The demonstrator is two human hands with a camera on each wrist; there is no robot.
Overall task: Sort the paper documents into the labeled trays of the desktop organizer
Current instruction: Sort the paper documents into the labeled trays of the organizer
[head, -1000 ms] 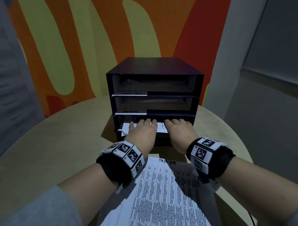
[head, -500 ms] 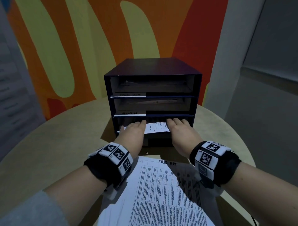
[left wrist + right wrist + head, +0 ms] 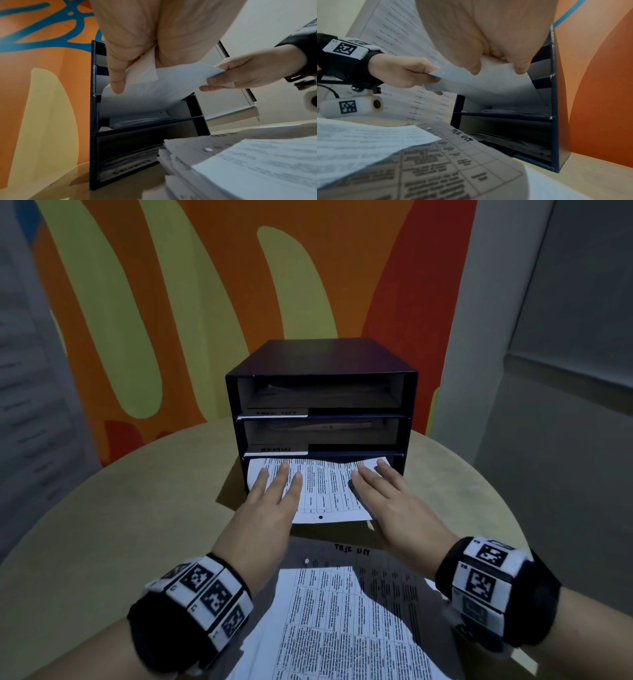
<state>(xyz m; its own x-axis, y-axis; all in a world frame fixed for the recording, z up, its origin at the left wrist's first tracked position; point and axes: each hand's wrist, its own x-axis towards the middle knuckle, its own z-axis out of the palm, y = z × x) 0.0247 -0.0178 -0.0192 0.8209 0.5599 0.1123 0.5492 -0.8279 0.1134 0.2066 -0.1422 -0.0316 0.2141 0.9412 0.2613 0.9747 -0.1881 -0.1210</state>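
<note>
A dark blue desktop organizer (image 3: 322,357) stands on the round table, with labeled trays stacked one above another. A printed sheet (image 3: 325,487) sticks out of the slot under the second label, bowed upward. My left hand (image 3: 270,501) pinches its left side and my right hand (image 3: 387,498) its right side. In the left wrist view the left thumb (image 3: 117,83) lies under the sheet (image 3: 154,92). In the right wrist view the right hand (image 3: 496,54) grips the sheet (image 3: 488,83) the same way. A stack of printed documents (image 3: 342,611) lies before me, headed by a handwritten title.
The beige round table (image 3: 120,525) has bare room left and right of the organizer. Papers lie in the upper trays and in the lowest tray (image 3: 130,155). An orange and yellow painted wall (image 3: 171,302) rises behind, a grey wall (image 3: 565,371) to the right.
Both hands have drawn back toward me from the organizer's front. Much more of the printed sheet now shows outside the slot.
</note>
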